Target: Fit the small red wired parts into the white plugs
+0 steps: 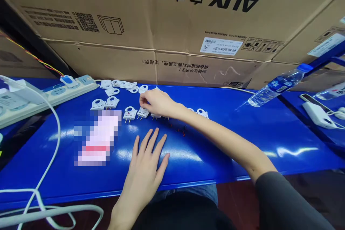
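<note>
My left hand (145, 165) lies flat on the blue table, palm down with fingers spread, holding nothing. Reaching across, my right hand (157, 101) has its fingers pinched at the top of a white two-pin plug (143, 113). My hand partly hides this plug. Just left of it lies another white plug (130, 113) with a round hole and two metal pins toward me. More plugs sit partly behind my right wrist, with one ring-shaped plug (202, 113) to the right. A pair of plugs (98, 104) lies farther left.
A cluster of white ring pieces (111, 91) lies near the large cardboard box (178, 25). A blurred pink rectangle (101, 136) is at left. Power strips (58, 91) and white cables (58, 129) stand at left. A water bottle (279, 87) leans at right. Small dark-red bits (184, 133) lie below my forearm.
</note>
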The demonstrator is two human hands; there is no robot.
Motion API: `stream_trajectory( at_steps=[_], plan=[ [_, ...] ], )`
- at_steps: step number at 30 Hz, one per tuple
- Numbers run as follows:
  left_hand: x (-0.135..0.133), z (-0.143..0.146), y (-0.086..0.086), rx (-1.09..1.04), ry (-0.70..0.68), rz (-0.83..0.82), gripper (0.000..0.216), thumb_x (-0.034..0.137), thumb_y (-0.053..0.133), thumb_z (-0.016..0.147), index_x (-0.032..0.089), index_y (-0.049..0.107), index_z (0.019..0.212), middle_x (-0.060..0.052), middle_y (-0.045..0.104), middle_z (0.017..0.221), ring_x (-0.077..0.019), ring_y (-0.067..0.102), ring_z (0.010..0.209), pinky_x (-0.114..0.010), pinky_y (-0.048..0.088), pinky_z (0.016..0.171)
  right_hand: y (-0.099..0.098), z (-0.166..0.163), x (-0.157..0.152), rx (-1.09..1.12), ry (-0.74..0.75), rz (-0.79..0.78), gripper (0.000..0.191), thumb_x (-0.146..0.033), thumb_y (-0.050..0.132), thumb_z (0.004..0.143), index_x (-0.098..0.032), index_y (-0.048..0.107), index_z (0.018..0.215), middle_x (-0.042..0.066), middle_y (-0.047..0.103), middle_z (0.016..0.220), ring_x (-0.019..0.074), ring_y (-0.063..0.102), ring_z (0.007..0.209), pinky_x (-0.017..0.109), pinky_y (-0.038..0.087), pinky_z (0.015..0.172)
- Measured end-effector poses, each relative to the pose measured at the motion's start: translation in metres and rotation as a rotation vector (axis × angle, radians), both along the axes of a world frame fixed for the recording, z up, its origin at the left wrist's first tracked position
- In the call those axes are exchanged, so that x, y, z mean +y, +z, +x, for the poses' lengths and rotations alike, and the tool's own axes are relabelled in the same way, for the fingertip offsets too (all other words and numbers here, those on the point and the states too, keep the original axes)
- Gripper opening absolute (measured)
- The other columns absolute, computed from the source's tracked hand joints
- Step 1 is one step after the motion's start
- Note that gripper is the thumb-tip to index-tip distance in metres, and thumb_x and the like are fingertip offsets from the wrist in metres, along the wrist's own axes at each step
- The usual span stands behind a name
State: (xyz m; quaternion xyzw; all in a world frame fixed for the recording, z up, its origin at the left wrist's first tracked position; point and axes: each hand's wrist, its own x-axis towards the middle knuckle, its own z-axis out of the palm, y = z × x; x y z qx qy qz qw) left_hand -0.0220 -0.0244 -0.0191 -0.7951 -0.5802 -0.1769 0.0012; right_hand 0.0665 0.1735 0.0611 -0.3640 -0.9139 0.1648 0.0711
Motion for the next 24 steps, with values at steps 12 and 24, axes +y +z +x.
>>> stream_trajectory(
  at_steps=[12,24],
  plan=[
    [0.000,-0.001,0.000,0.012,-0.011,0.011,0.053,0.037,0.046,0.106,0.022,0.047,0.156,-0.011,0.044,0.166,-0.0323,0.037,0.156,-0.064,0.031,0.125,0.033,0.045,0.020,-0.286,0.265,-0.356,0.014,-0.014,0.072,0.091,-0.019,0.083,0.099,0.001,0.081,0.091,0.0135,0.071,0.083,0.021,0.045,0.073],
    [0.000,-0.001,-0.001,-0.003,-0.008,0.016,0.051,0.036,0.045,0.105,0.021,0.049,0.154,-0.012,0.047,0.164,-0.0316,0.039,0.155,-0.061,0.029,0.127,-0.006,-0.042,0.007,0.025,0.120,-0.019,0.020,-0.020,0.062,0.097,-0.021,0.078,0.108,0.005,0.079,0.108,0.0196,0.070,0.097,0.026,0.047,0.076]
  ],
)
